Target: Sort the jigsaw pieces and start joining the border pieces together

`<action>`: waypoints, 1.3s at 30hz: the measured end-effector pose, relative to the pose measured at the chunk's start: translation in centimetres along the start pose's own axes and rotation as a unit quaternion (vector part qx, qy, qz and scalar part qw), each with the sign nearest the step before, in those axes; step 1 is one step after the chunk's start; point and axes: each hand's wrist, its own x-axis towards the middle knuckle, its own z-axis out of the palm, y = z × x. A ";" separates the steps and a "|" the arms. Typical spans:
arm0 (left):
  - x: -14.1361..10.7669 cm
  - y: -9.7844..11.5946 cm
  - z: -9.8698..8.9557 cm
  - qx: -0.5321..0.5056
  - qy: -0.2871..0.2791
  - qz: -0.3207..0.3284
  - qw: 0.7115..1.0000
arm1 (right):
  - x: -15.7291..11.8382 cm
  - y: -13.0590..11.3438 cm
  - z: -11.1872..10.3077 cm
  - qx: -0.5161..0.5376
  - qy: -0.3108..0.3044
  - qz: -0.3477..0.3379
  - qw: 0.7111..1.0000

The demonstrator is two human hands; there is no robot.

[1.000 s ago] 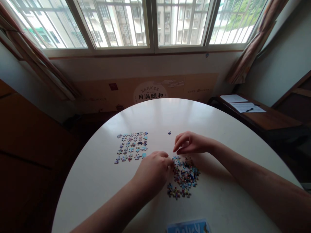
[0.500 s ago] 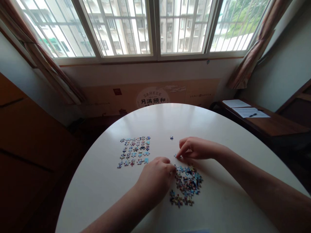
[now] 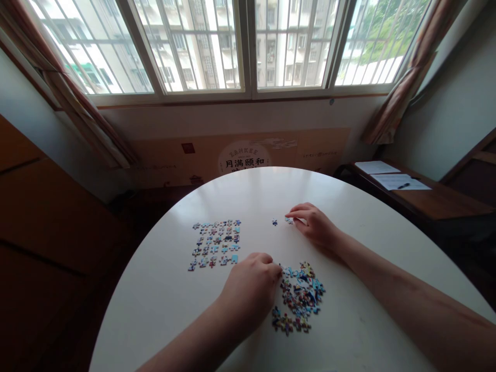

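- Grip, left hand (image 3: 251, 281): lower centre of frame, fingers curled together, tips at the left edge of the piece pile (image 3: 304, 292); can't tell if a piece is pinched.
- Grip, right hand (image 3: 315, 225): right of centre, thumb and forefinger parted, tips at a puzzle piece (image 3: 289, 220); can't tell if it is held or only touched.
- Round white table (image 3: 163, 310): fills lower middle of frame, carries all the pieces.
- Pile: lower centre-right, loose, mixed colours, some pieces overlapping; yellowish ones along its near edge and at its top.
- Sorted pieces (image 3: 217, 239): left of centre, five rough rows, small gaps, beside the pile and well apart from it.
- Lone dark-blue and white piece (image 3: 275, 221): centre, flat on the table, just left of the piece at the right hand.
- Brown desk (image 3: 445, 199): right side, papers (image 3: 401, 181) with a dark pen (image 3: 403, 186) on top.
- Printed tan panel (image 3: 163, 150): behind table, dark characters in a pale circle.
- Barred windows (image 3: 201, 46): top of frame, curtains (image 3: 411, 82) both sides, buildings outside.
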 end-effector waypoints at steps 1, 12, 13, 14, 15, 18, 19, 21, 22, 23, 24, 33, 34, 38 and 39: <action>0.0 0.0 0.0 0.006 0.004 -0.006 1.000 | 0.0 0.0 0.0 0.003 0.003 -0.010 1.000; -0.3 0.3 0.2 0.024 -0.002 -0.014 1.000 | 0.0 -2.9 0.2 -0.028 -0.177 -0.033 0.983; -0.3 0.4 0.2 0.024 -0.004 -0.015 1.000 | 0.1 -3.0 0.2 -0.027 -0.179 -0.031 0.983; -0.3 0.4 0.2 0.024 -0.004 -0.015 1.000 | 0.1 -3.0 0.3 -0.026 -0.179 -0.030 0.983; -0.3 0.4 0.2 0.024 -0.005 -0.013 1.000 | 0.1 -3.0 0.3 -0.024 -0.178 -0.031 0.983; -0.3 0.4 0.3 0.023 -0.002 -0.008 1.000 | 0.0 -2.6 0.5 -0.014 -0.165 -0.037 0.985; -0.3 0.4 0.2 0.022 -0.002 -0.008 1.000 | -0.1 -2.3 0.6 -0.009 -0.152 -0.035 0.988; -0.3 0.4 0.2 0.022 -0.007 -0.011 1.000 | -0.1 -1.5 0.7 0.001 -0.114 -0.017 0.993; -0.3 0.4 0.2 0.021 -0.009 -0.013 1.000 | -0.2 -1.0 0.7 0.005 -0.094 -0.004 0.996; -0.3 0.4 0.1 0.020 -0.012 -0.014 1.000 | -0.2 -0.6 0.7 0.006 -0.077 0.008 0.997; -0.3 0.4 0.1 0.019 -0.014 -0.016 1.000 | -0.2 -0.2 0.7 0.006 -0.066 0.016 0.998; -0.4 0.4 0.3 0.022 -0.001 -0.011 1.000 | 0.0 -2.7 0.5 -0.045 -0.128 -0.043 0.990; -0.4 0.4 0.3 0.023 0.000 -0.009 1.000 | 0.0 -3.0 0.5 -0.052 -0.140 -0.046 0.988; -0.3 0.4 0.3 0.026 -0.005 -0.006 1.000 | 0.2 -3.2 0.5 -0.064 -0.167 -0.035 0.983; -0.3 0.4 0.3 0.026 -0.006 -0.005 1.000 | 0.2 -3.1 0.4 -0.065 -0.169 -0.032 0.983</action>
